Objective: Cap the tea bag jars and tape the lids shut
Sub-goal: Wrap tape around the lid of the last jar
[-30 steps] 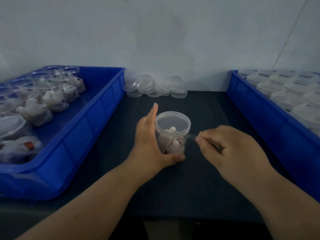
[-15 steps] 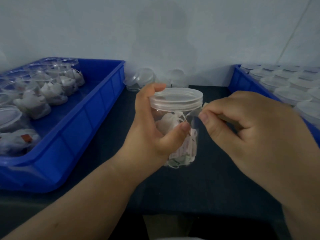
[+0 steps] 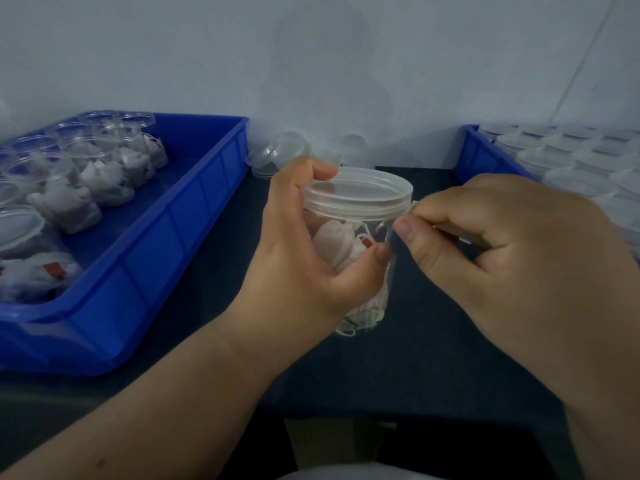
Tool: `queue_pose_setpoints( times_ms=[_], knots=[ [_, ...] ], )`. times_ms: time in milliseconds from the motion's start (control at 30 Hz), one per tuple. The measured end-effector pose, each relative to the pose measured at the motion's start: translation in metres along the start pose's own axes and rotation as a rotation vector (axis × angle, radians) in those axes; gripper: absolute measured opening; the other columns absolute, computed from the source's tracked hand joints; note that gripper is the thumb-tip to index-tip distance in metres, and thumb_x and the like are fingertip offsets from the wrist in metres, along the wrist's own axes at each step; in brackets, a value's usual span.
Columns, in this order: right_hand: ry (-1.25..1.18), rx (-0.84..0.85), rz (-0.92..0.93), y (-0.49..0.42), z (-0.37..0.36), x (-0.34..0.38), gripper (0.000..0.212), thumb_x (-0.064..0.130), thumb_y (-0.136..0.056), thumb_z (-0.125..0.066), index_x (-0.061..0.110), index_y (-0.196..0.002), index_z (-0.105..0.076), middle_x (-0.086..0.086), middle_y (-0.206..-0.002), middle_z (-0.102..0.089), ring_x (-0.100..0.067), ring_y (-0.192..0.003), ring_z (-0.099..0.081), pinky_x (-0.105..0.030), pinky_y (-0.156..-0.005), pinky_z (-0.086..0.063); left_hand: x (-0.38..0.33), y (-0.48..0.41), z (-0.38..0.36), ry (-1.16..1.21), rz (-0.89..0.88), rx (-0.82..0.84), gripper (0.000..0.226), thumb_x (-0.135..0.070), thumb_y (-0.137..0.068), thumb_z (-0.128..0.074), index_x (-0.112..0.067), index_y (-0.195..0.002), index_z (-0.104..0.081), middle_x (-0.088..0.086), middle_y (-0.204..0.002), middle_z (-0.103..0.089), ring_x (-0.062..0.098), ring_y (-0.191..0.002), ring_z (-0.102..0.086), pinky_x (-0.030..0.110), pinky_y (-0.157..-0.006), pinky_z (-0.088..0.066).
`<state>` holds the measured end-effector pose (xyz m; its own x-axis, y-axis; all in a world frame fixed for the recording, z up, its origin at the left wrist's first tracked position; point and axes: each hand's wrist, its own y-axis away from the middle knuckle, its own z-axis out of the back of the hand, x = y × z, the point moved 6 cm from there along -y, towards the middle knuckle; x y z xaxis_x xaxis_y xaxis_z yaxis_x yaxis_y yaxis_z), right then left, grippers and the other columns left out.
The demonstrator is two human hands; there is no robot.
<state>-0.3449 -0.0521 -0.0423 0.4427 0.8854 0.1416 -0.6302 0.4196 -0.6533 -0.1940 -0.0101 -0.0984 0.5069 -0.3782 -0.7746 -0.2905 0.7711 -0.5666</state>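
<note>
Head view: the left hand (image 3: 298, 258) grips a clear plastic jar (image 3: 349, 251) over the middle of the dark table (image 3: 433, 341). The thumb lies across the jar's near wall, and the fingers (image 3: 320, 171) curl round the far side, with one tip on the rim of the lid (image 3: 360, 194). The lid sits on the jar, and white tea bags (image 3: 337, 237) show through the wall. The right hand (image 3: 502, 258) is just beside the jar on its right. Its thumb and curled forefinger pinch a pale strip of tape (image 3: 414, 204), whose end meets the lid's right edge. Along the table's left edge stands a blue tray (image 3: 166, 244) with open jars of tea bags (image 3: 104, 178). At the right edge a second blue tray (image 3: 474, 150) holds capped jars (image 3: 571, 168). Loose lids (image 3: 287, 147) lean by the wall at the table's back edge.
</note>
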Motion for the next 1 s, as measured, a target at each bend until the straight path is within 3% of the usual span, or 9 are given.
queue_pose_setpoints(
  times_ms=[100,233,367,567,700,867,1000],
  knots=[
    [0.012,0.01,-0.032,-0.001,0.001,0.0,0.025,0.041,-0.096,-0.05,0.032,-0.081,-0.067,0.011,-0.061,-0.049,-0.005,-0.056,-0.047,-0.017,-0.05,-0.032,-0.002,0.0,0.0,-0.031,0.005,0.008,0.071,-0.042,-0.077,-0.071,-0.023,-0.132,-0.029,0.02,-0.13,-0.051,0.037,-0.109,-0.064,0.043,-0.088,-0.058],
    [0.011,0.055,-0.054,-0.001,-0.002,-0.001,0.027,0.045,-0.095,-0.046,0.034,-0.083,-0.067,0.012,-0.06,-0.047,-0.005,-0.055,-0.047,-0.019,-0.05,-0.035,-0.003,0.001,0.0,-0.058,0.001,0.014,0.073,-0.043,-0.077,-0.07,-0.022,-0.133,-0.028,0.02,-0.129,-0.051,0.039,-0.109,-0.063,0.043,-0.088,-0.058],
    [0.028,0.086,-0.076,-0.002,-0.004,-0.003,0.031,0.05,-0.095,-0.042,0.034,-0.084,-0.067,0.013,-0.061,-0.047,-0.004,-0.056,-0.047,-0.018,-0.051,-0.036,-0.003,0.002,-0.001,-0.05,0.007,0.016,0.068,-0.045,-0.076,-0.072,-0.035,-0.128,-0.029,0.016,-0.13,-0.051,0.041,-0.111,-0.062,0.044,-0.089,-0.057],
    [0.031,0.168,-0.114,-0.004,-0.011,-0.007,0.037,0.059,-0.088,-0.041,0.035,-0.085,-0.069,0.013,-0.066,-0.053,-0.003,-0.059,-0.05,-0.018,-0.053,-0.031,-0.001,0.005,0.003,-0.04,0.036,-0.02,0.075,-0.067,-0.06,-0.08,-0.047,-0.117,-0.035,0.005,-0.128,-0.054,0.03,-0.113,-0.064,0.04,-0.088,-0.059],
    [0.045,0.236,-0.169,-0.001,-0.016,-0.006,0.042,0.067,-0.083,-0.035,0.04,-0.092,-0.066,0.015,-0.068,-0.061,-0.001,-0.059,-0.054,-0.015,-0.055,-0.033,0.004,0.008,0.003,-0.025,0.092,-0.054,0.059,-0.074,-0.063,-0.073,-0.055,-0.107,-0.038,0.0,-0.123,-0.059,0.024,-0.109,-0.067,0.039,-0.084,-0.06],
    [0.004,0.144,-0.184,0.006,-0.011,-0.006,0.03,0.071,-0.089,-0.035,0.048,-0.091,-0.054,0.019,-0.06,-0.06,0.003,-0.049,-0.052,-0.015,-0.046,-0.038,0.004,0.009,0.004,0.056,0.091,-0.045,0.046,-0.064,-0.072,-0.07,-0.053,-0.107,-0.042,0.0,-0.124,-0.059,0.026,-0.11,-0.067,0.039,-0.085,-0.06],
    [-0.134,0.132,-0.167,0.008,-0.009,-0.017,0.027,0.062,-0.096,-0.034,0.051,-0.118,-0.046,0.014,-0.068,-0.063,-0.002,-0.066,-0.06,-0.021,-0.047,-0.047,0.007,0.009,0.007,0.23,0.137,-0.047,0.034,-0.057,-0.075,-0.071,-0.055,-0.1,-0.048,-0.002,-0.108,-0.071,0.018,-0.092,-0.075,0.027,-0.072,-0.059]
  ],
)
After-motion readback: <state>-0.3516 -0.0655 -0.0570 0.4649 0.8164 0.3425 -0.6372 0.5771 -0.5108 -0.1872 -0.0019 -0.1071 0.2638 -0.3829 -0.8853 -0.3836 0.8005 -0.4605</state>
